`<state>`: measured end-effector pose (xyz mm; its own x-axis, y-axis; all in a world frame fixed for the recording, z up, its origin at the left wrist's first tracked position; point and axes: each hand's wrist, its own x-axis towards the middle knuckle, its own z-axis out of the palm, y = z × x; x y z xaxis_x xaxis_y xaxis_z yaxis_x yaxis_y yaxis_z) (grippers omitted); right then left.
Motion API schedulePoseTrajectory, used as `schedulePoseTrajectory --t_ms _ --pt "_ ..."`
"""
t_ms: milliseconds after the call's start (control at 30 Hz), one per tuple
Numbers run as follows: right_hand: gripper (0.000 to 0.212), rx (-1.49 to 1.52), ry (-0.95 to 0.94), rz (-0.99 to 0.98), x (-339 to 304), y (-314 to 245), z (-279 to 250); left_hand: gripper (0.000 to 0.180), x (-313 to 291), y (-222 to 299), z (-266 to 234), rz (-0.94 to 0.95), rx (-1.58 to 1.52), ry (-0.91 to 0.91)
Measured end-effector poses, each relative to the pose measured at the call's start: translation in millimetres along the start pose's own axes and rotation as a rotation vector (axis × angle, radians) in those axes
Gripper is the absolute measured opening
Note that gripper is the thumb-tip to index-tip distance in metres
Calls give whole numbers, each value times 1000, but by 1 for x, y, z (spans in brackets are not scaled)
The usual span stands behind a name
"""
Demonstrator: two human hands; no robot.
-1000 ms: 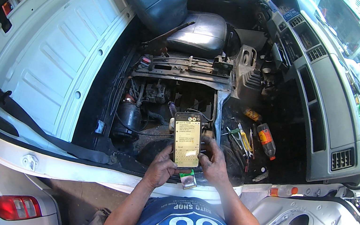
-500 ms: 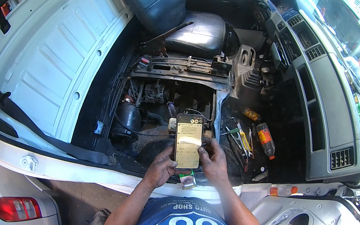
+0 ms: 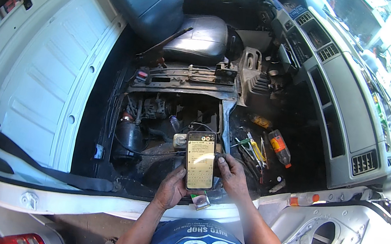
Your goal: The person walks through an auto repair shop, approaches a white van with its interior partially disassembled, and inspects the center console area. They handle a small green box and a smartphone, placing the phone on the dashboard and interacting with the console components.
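A smartphone (image 3: 200, 169) with a lit yellowish screen is held upright in front of me, showing lines of text and a keyboard, with a bright glare across it. My left hand (image 3: 171, 189) is closed round its lower left side, the thumb along the edge. At the right edge is my right hand (image 3: 233, 176), fingers curled and partly hidden, its thumb beside the screen. Just under the phone a small green and white packet (image 3: 200, 201) lies on the sill. Behind the phone is an open engine bay with a black cylindrical canister (image 3: 129, 139) and an alternator (image 3: 156, 108).
Screwdrivers and other hand tools (image 3: 257, 150) lie on the floor to the right, beside an orange-labelled bottle (image 3: 280, 148). Another bottle (image 3: 302, 199) rests on the sill. Beyond are a black seat (image 3: 202, 38), a gear lever boot (image 3: 258, 85) and the dashboard (image 3: 346, 103). A seat belt (image 3: 67, 178) hangs left.
The view has shifted, so the cab appears further left. The phone sits a little lower in the picture, still in hand. My right thumb is slightly further from the screen's edge.
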<state>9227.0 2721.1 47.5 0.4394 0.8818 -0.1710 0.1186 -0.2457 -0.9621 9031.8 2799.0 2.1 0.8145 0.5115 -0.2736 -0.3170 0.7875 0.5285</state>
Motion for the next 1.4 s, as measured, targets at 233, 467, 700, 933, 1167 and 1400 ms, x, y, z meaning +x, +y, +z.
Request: schedulePoseTrajectory --t_ms 233,467,700,933,1167,1400 --pt "26 9 108 75 -5 -9 -6 49 20 2 -11 -117 -16 -96" --pt "29 198 129 236 -9 -8 -21 44 34 3 -18 -295 -54 -230" --pt "32 243 86 340 -14 -7 -28 48 47 3 -16 -331 -74 -275" --pt "32 228 -9 229 30 0 -39 53 73 1 -30 -273 -76 -232" --pt "30 141 0 17 153 15 -103 57 81 13 -66 -166 128 32" --pt "40 223 -56 40 311 42 -164 50 21 0 -99 -69 685 610"
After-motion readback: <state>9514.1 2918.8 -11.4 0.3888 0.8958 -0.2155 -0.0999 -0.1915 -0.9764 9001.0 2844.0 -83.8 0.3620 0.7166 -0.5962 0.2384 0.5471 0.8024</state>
